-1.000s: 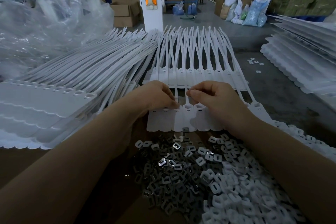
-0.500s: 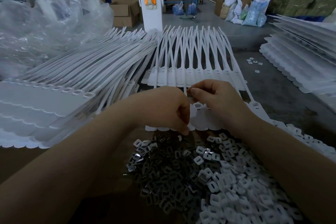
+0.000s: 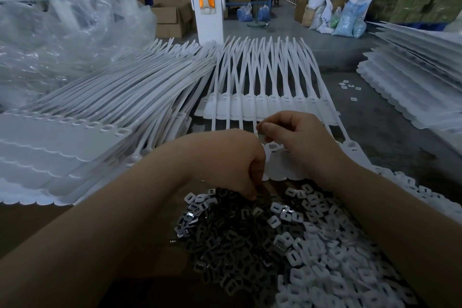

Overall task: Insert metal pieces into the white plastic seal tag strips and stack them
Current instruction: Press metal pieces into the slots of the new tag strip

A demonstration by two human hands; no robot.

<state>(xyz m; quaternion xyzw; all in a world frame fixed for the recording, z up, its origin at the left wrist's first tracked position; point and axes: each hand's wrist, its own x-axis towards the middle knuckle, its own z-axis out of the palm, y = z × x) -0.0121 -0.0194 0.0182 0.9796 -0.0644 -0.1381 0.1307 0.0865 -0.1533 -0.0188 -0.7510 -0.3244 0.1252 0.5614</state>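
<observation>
Had both hands up on the heads of the seal tag strip [image 3: 277,170] a second ago. Now dips the left hand [image 3: 232,165] down, just below the middle of the frame, into the top edge of the pile of metal pieces [image 3: 225,245]. Fingers curled down, tips touching the dark pile. Hard to tell if this grip is clamped on a piece yet or only feeling for one.

Keeps the right hand [image 3: 297,137] up, just right of the middle, over the same strip. Thumb and finger pressed together there. Too small to see what sits in that grip, if anything.

Probably means one slot is done and a new metal piece is wanted for the next. Looks like a fetch step, not a stacking step.

Strip lying flat on the worktop [image 3: 30,227] between the hands and partly under them, bottom edge just beside the metal pile. Next to that pile, at the lower right, a heap of small white plastic pieces [image 3: 337,245]. At the left, big stacks of white strips [image 3: 75,137]. Behind the hands, another row of strips [image 3: 262,105].
</observation>
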